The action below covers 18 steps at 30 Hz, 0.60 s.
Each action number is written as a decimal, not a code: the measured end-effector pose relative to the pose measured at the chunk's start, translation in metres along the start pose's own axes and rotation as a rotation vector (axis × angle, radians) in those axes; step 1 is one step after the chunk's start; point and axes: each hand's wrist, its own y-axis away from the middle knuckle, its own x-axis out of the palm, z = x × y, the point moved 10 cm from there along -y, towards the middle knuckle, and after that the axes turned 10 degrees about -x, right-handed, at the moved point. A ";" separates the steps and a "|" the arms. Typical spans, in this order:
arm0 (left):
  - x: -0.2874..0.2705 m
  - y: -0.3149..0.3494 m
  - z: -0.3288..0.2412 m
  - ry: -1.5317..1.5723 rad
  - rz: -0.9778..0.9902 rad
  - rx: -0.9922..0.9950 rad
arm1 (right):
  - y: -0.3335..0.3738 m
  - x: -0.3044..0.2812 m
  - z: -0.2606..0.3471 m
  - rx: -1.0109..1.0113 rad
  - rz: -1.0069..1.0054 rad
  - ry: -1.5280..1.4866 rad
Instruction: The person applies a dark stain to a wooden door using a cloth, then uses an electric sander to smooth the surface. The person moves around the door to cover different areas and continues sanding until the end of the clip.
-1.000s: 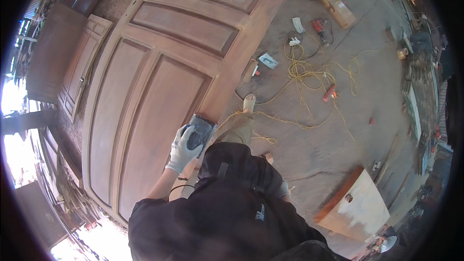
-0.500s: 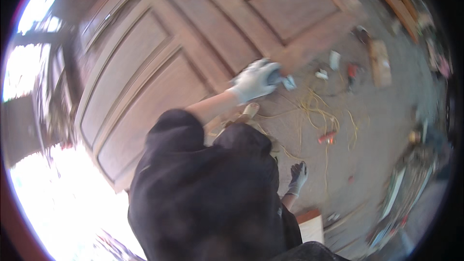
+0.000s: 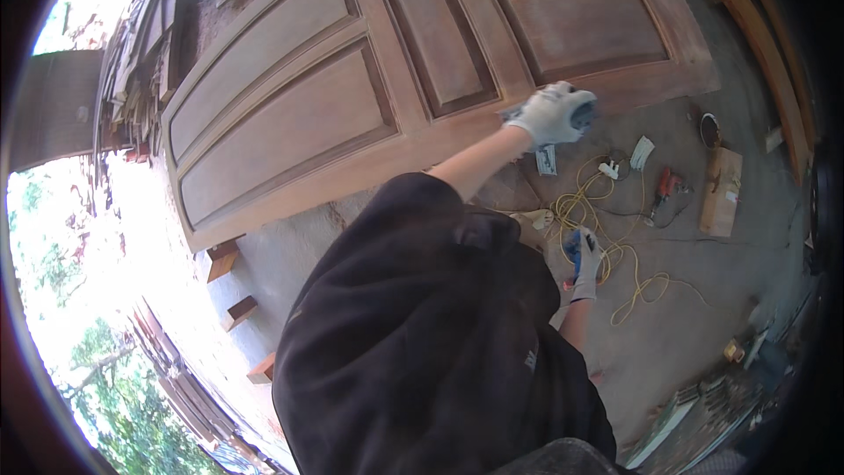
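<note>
A large brown panelled wooden door (image 3: 352,105) lies flat on low supports. My left hand (image 3: 554,113), in a white work glove, reaches out to the door's near edge and presses a grey sanding pad (image 3: 585,114) against it. My right hand (image 3: 584,257), in a white glove with a blue palm, hangs at my side above the floor with loosely spread fingers and nothing in it. My black sleeve and body fill the lower middle of the view.
A tangled yellow cable (image 3: 615,246) lies on the concrete floor beside a red power tool (image 3: 668,185), a white plug (image 3: 642,154), a wooden block (image 3: 721,189) and a small round can (image 3: 709,129). Short wooden blocks (image 3: 224,259) stand by the door's left corner. Stacked timber lines the far left.
My left hand with the sanding pad has slid from the middle of the door's near edge out toward its right end. The view has swung, and my right hand has come into view.
</note>
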 end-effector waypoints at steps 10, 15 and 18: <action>-0.067 0.095 0.082 -0.138 -0.099 -0.265 | 0.043 -0.162 -0.063 0.207 -0.251 -0.396; -0.037 0.090 0.110 -0.040 -0.179 -0.262 | 0.083 -0.249 -0.113 0.386 -0.458 -0.449; -0.049 0.092 0.070 -0.083 -0.140 -0.296 | 0.128 -0.223 -0.103 0.504 -0.501 -0.529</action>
